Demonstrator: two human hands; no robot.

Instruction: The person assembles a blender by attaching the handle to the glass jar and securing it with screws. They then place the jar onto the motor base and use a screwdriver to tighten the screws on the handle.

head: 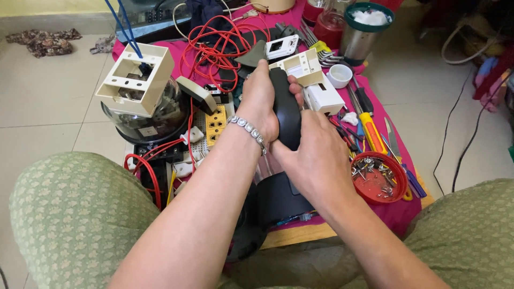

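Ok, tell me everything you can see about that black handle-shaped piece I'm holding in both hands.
The black handle-shaped piece is a long, smooth, slightly glossy part that looks like moulded plastic, rounded along its length. It stands roughly upright above the pink cloth. The left hand wraps its upper part and the right hand grips its lower end, hiding the bottom. Its join to the black body below cannot be seen.

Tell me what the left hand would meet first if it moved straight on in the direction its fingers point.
Probably the cream plastic housing: the left hand, gripping the black handle, points up and away towards it. Beyond lies the tangle of red wire. Depth is unclear.
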